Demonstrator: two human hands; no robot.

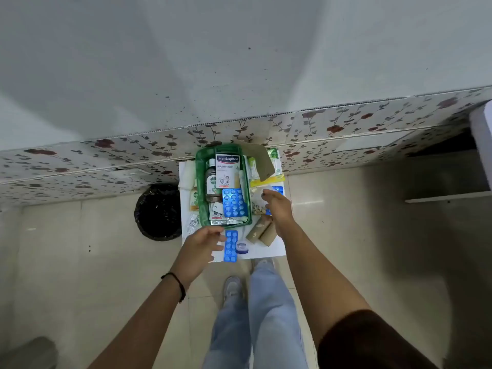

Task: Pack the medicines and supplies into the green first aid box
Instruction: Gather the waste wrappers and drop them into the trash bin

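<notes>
The green first aid box [200, 166] stands open on a small white table [269, 253]. Inside it lie a Hansaplast carton [226, 170], a dark bottle [212, 182] and a blue blister pack [233, 202]. My left hand [202, 246] is at the box's near edge, its fingers touching a second blue blister pack [230, 246] that lies on the table. My right hand [278, 209] hovers to the right of the box with fingers spread, over loose supplies. Two tan bandage rolls [262, 231] and a small blue-lidded jar [242, 247] lie nearby.
A black-lined waste bin [158, 211] stands on the floor left of the table. Silver foil strips [192, 223] lie left of the box, yellow and green packets [270, 179] at its right. A floral-papered wall base [346, 129] runs behind. My legs and shoes [234, 288] are below.
</notes>
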